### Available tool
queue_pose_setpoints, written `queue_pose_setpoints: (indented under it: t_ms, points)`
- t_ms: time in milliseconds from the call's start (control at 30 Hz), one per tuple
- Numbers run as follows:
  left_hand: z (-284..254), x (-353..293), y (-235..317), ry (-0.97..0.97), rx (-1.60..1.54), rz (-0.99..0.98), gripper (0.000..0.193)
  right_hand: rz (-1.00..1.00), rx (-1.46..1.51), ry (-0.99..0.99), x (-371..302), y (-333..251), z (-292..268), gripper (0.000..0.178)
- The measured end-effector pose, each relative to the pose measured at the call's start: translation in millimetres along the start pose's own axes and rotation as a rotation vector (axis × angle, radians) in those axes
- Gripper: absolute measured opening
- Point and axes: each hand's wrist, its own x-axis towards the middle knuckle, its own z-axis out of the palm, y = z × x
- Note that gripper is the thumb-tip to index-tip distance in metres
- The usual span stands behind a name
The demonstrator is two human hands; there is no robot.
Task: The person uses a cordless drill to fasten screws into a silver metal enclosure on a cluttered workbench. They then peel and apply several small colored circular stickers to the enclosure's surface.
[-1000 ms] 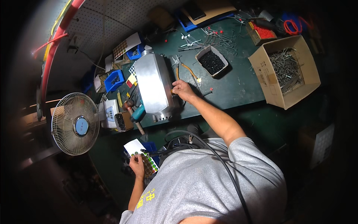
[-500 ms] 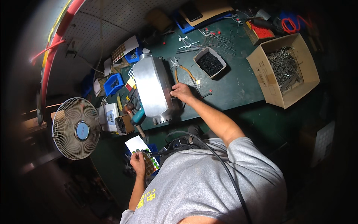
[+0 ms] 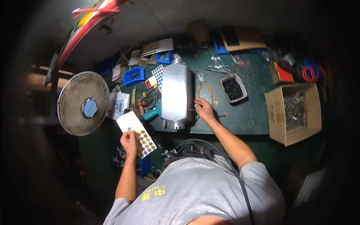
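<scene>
On the green workbench stands a long silver metal housing (image 3: 174, 92) with a slotted lower end and a round neck at the far end. My right hand (image 3: 204, 110) is at its right side, fingers bent against the edge; the exact fingertip contact is partly hidden. My left hand (image 3: 129, 143) pinches a white sheet of round stickers (image 3: 145, 142) over the bench's front edge. Several gold-brown stickers and a bluish one show on it; the thumb hides part. Pliers with orange handles (image 3: 200, 89) lie just beyond my right hand.
At the left is a fan (image 3: 83, 104), close to a teal power tool (image 3: 151, 113). A small box of black parts (image 3: 234, 89) and a large carton of metal pieces (image 3: 277, 116) occupy the right. Blue bins (image 3: 134, 76) line the back left. A black cable (image 3: 237, 176) crosses my shirt.
My left hand has come up and forward with the sticker sheet. The view has turned, shifting the bench in the picture. My right hand stays at the housing's side.
</scene>
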Motion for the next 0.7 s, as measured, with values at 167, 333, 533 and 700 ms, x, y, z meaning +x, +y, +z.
queue_pose_setpoints:
  t_ms: [167,333,533,700]
  points:
    - [27.7,50.3,35.2,-0.105,-0.396,-0.270,0.007,0.145,0.150,0.103,-14.9,-46.3,3.6,0.025]
    - [69.5,117.8,8.8,-0.161,-0.521,-0.196,0.027,0.255,0.149,0.108,-34.1,-83.6,10.6,0.023]
    - [112.1,202.8,-29.0,-0.169,-0.420,-0.003,0.077,0.303,0.102,0.246,-46.1,-92.6,25.2,0.020]
    - [114.5,293.1,-105.2,-0.037,-0.399,-0.135,0.090,0.360,0.030,0.354,-60.3,-89.1,34.4,0.019]
